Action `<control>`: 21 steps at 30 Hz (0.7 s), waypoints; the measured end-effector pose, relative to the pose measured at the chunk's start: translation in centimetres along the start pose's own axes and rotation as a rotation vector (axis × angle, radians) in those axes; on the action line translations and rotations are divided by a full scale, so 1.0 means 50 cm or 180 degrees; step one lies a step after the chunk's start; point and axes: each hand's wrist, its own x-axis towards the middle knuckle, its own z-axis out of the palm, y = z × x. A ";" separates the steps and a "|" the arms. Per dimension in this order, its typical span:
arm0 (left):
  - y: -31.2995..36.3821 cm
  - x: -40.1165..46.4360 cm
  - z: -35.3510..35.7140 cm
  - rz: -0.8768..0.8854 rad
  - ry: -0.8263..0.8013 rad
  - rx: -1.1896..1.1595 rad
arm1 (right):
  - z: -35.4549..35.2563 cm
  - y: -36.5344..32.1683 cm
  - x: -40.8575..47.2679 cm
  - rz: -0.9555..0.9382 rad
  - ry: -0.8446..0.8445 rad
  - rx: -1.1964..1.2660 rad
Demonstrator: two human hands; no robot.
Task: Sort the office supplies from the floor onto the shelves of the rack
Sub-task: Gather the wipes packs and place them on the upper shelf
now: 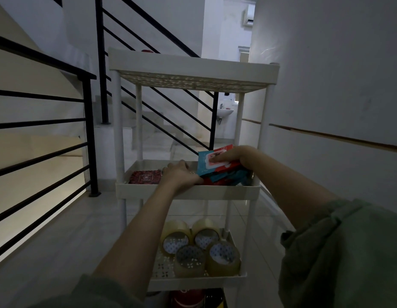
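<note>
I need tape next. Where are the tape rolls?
The four tape rolls stand on the rack's lower shelf, below both hands, low in the head view.

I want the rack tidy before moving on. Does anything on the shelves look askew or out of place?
Yes. On the middle shelf, the red and teal packets sit in a loose, tilted pile, the top one propped up under the right hand. The red packet lies flat, and the tape rolls below sit neatly.
</note>
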 end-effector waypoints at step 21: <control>0.027 -0.038 -0.018 0.0220 -0.0269 0.0491 | 0.079 -0.046 0.011 -0.0612 0.0046 -0.1879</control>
